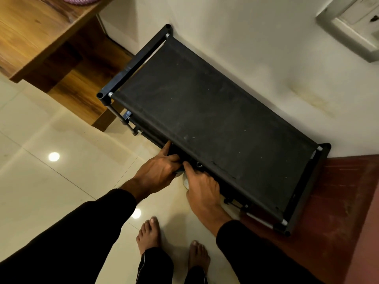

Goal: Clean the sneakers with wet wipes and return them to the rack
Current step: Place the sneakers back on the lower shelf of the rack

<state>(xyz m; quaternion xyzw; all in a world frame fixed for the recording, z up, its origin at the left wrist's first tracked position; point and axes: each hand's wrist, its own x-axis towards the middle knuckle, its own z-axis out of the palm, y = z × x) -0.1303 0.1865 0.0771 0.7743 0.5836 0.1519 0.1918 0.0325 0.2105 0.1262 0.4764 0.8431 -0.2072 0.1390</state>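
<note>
Tiled floor [61, 140], black rack [205, 111], white sneaker [185, 182]

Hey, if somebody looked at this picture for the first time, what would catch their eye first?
First, the black shoe rack against the white wall, its dark fabric top shelf filling the middle of the view. Next, the left hand and right hand reaching under the rack's front edge, where a pale shoe barely shows between them. Below, bare feet stand on the glossy tiled floor.
</note>
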